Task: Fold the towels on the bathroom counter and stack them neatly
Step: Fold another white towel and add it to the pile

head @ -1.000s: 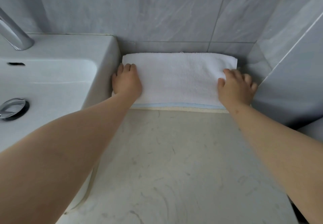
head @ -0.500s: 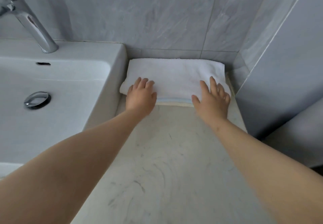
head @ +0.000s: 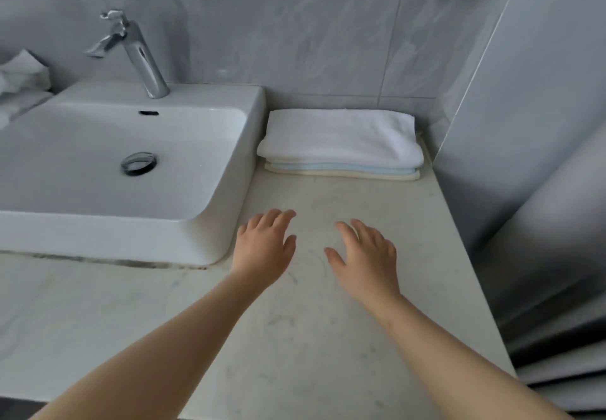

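Head cam | towel stack [head: 341,144] folded at 12 o'clock on desk [head: 328,321], beside sink [head: 131,163] | left hand [head: 264,245], right hand [head: 364,255] spread flat, holding nothing | looks pretty much done

No text, label, brand, number or sign can be read anywhere in the head view. The folded towels, the sink, the tap and the wall tiles all show plain surfaces. The small items at the top edge are too cropped to tell whether they carry any marking.
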Demonstrator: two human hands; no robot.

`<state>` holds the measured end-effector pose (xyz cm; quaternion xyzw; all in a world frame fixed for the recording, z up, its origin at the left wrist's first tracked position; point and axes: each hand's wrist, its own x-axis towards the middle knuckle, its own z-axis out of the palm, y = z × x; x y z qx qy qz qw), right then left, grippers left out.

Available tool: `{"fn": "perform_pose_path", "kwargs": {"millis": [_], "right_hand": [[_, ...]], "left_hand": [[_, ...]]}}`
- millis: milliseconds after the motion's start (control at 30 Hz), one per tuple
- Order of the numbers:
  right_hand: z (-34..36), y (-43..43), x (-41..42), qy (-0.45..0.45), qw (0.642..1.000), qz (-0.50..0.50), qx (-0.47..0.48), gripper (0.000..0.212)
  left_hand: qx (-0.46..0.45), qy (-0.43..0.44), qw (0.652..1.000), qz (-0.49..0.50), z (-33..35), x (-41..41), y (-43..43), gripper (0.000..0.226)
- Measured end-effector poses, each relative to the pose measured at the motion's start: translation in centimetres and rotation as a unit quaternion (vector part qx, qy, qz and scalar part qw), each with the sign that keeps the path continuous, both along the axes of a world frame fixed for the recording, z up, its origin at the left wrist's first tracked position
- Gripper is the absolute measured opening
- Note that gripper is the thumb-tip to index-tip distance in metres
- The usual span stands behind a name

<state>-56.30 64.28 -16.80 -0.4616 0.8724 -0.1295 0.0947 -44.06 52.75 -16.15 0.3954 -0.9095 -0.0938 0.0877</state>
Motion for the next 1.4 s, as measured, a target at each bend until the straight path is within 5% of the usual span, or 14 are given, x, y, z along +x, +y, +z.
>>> {"fn": "perform_pose_path", "kwargs": {"millis": [533,1000,1400], "right_hand": [[-0.9,-0.1,14.3,-0.04,0.977,0.207,0.045,0.054],[-0.2,-10.5,33.3,-0.04,0.925,0.375,0.042,0.05],[-0.8,-17.9,47.1,-0.057,0.905,0.419,0.054,0.049]], "left_hand": [[0.059,0.005,0.978,0.198,-2.5,17.1,5.7,0.046],[-0.022,0.032,0.942,0.332,-2.2,36.7,0.5,0.036],[-0.01,0.058,0.918,0.393,-3.0,49.7,-5.1,0.038]]}}
